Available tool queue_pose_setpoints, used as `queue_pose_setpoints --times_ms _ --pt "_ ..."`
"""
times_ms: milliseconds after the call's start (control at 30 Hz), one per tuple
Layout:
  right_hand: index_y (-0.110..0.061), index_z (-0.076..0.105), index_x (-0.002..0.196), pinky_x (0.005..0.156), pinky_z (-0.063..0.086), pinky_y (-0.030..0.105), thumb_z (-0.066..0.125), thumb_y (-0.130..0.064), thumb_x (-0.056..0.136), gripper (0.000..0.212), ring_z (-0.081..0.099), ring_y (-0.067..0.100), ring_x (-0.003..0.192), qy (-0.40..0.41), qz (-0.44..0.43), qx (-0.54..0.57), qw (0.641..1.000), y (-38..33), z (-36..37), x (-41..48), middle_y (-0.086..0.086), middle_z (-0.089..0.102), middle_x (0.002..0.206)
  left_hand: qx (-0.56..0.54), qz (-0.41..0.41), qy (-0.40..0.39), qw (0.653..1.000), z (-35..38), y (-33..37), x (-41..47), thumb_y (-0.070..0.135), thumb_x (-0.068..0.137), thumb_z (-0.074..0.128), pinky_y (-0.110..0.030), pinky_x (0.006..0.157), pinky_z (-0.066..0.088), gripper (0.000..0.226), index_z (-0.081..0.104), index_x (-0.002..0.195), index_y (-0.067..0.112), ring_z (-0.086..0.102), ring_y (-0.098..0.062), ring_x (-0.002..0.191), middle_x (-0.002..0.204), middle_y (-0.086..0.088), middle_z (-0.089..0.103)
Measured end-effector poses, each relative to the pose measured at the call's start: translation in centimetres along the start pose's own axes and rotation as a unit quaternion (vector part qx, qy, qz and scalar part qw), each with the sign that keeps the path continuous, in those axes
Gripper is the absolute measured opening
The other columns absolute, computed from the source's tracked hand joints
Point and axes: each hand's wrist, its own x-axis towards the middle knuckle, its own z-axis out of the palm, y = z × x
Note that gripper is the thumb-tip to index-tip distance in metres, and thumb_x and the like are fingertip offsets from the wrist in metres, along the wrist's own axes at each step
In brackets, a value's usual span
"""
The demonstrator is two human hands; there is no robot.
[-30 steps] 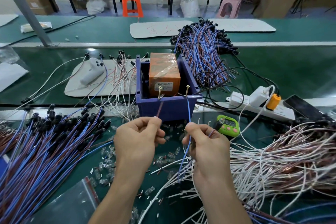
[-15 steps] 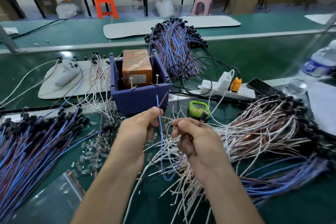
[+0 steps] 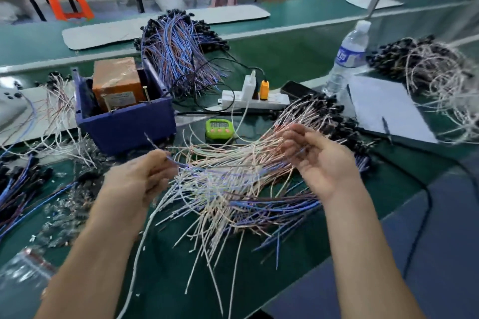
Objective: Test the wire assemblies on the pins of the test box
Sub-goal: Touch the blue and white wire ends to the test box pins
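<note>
Left hand (image 3: pixel 140 179) is curled, thumb and forefinger pinching one thin blue wire assembly (image 3: pixel 174 161). The wire's long axis runs diagonally: the free tip sticks up and away to the left of the pinch, aimed at the test box (image 3: pixel 124 127), and the rest trails toward the right hand into the heap. The tip is clear of the box and not on a pin. Right hand (image 3: pixel 318 160) is palm up, fingers half bent and motion-blurred. A bluish strand crosses the fingers, but I can't tell if it's gripped. Between and under both hands is a loose fan of flexible white, pink and copper-toned wires (image 3: pixel 233 176) with black connectors on the far ends, and some blue ones on the near side. The test box is just beyond the left hand: a dark blue rigid plastic bin, rectangular, open-topped, holding an orange block (image 3: pixel 115 77) wrapped in glossy tape. One slim brass pin (image 3: pixel 145 92) stands upright at the near wall. Beyond the gap between the hands sits a rounded green timer (image 3: pixel 219 128), with a white power strip (image 3: pixel 255 100) behind it. Far past the right hand stands a clear water bottle (image 3: pixel 350 54). The work surface is a matte green mat (image 3: pixel 181 267).
</note>
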Motion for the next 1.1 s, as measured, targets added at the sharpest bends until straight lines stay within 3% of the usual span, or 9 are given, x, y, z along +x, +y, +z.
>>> queue_pose_setpoints --times_ms 100,267,400,500,667,767,900,1000,1100 --pt "-0.003 0.068 0.098 0.062 0.058 0.024 0.036 -0.005 0.108 0.034 0.072 0.018 0.067 0.069 -0.057 -0.133 0.987 -1.8 -2.7 0.5 0.010 0.076 0.078 0.066 0.019 -0.025 0.997 1.0 -0.3 -0.9 0.006 0.096 0.064 -0.012 0.042 0.047 0.014 0.068 0.083 0.006 0.067 -0.005 0.048 0.059 0.000 0.072" --pt "-0.012 0.072 0.080 0.042 0.041 0.015 0.051 -0.004 0.102 0.031 0.058 0.005 0.042 0.180 -0.155 -0.376 0.896 -4.0 -6.4 1.2 0.000 0.067 0.051 0.201 0.018 -0.079 0.976 2.3 -1.2 -2.0 0.003 0.089 0.072 -0.019 0.047 0.054 0.019 0.078 0.070 0.006 0.070 -0.014 0.052 0.069 -0.011 0.076" --pt "-0.010 0.069 0.066 0.043 0.040 0.020 0.063 -0.003 0.091 0.026 0.052 0.009 0.039 0.275 -0.157 -0.394 0.863 -6.1 -8.5 2.2 0.003 0.065 0.048 0.415 0.083 -0.157 0.892 4.2 -2.4 -3.3 0.018 0.085 0.080 -0.031 0.054 0.058 0.020 0.081 0.075 0.035 0.072 -0.021 0.056 0.068 -0.003 0.076" --pt "-0.008 0.070 0.059 0.054 0.049 0.028 0.066 -0.012 0.084 0.025 0.056 0.012 0.046 0.339 -0.138 -0.441 0.819 -6.5 -9.1 3.2 0.003 0.070 0.054 0.495 0.121 -0.202 0.836 6.3 -3.8 -4.3 0.030 0.086 0.079 -0.027 0.040 0.046 0.019 0.077 0.075 0.046 0.058 -0.009 0.042 0.059 0.005 0.073" --pt "-0.010 0.072 0.057 0.055 0.050 0.026 0.068 -0.020 0.076 0.022 0.059 0.003 0.043 0.383 -0.150 -0.428 0.804 -5.9 -9.8 3.7 -0.006 0.070 0.053 0.470 0.165 -0.153 0.853 9.1 -5.4 -5.4 0.026 0.089 0.076 -0.011 0.040 0.039 0.023 0.078 0.068 0.036 0.058 0.000 0.040 0.053 0.012 0.069" --pt "-0.011 0.076 0.085 0.064 0.059 0.034 0.068 -0.025 0.081 0.016 0.069 0.008 0.058 0.409 -0.172 -0.406 0.799 -5.2 -10.1 3.8 -0.009 0.070 0.055 0.506 0.181 -0.134 0.833 9.4 -5.8 -5.1 0.031 0.088 0.075 -0.022 0.047 0.052 0.021 0.077 0.068 0.038 0.062 -0.004 0.046 0.054 0.018 0.067" --pt "-0.019 0.040 0.153 0.086 0.059 0.039 0.065 -0.017 0.086 0.072 0.072 0.016 0.085 0.425 -0.191 -0.446 0.764 -4.8 -10.2 3.3 0.001 0.076 0.089 0.582 0.206 -0.083 0.782 9.0 -5.3 -5.0 0.054 0.080 0.075 -0.022 0.052 0.046 0.016 0.071 0.065 0.052 0.059 0.002 0.052 0.057 0.036 0.061" --pt "-0.024 0.044 0.151 0.076 0.058 0.035 0.063 -0.008 0.087 0.069 0.065 0.008 0.063 0.360 -0.226 -0.515 0.744 -4.3 -8.6 2.5 -0.005 0.070 0.067 0.551 0.216 -0.053 0.804 8.5 -4.7 -4.9 0.062 0.072 0.076 -0.022 0.054 0.046 0.008 0.070 0.068 0.060 0.058 0.001 0.051 0.059 0.032 0.063" --pt "-0.026 0.071 0.116 0.057 0.056 0.025 0.069 -0.011 0.086 0.034 0.066 0.005 0.052 0.269 -0.239 -0.531 0.767 -2.8 -5.3 1.6 -0.011 0.072 0.062 0.481 0.196 -0.054 0.853 8.0 -4.0 -4.3 0.057 0.072 0.079 -0.023 0.067 0.050 0.012 0.070 0.076 0.064 0.063 0.005 0.072 0.074 0.030 0.070"
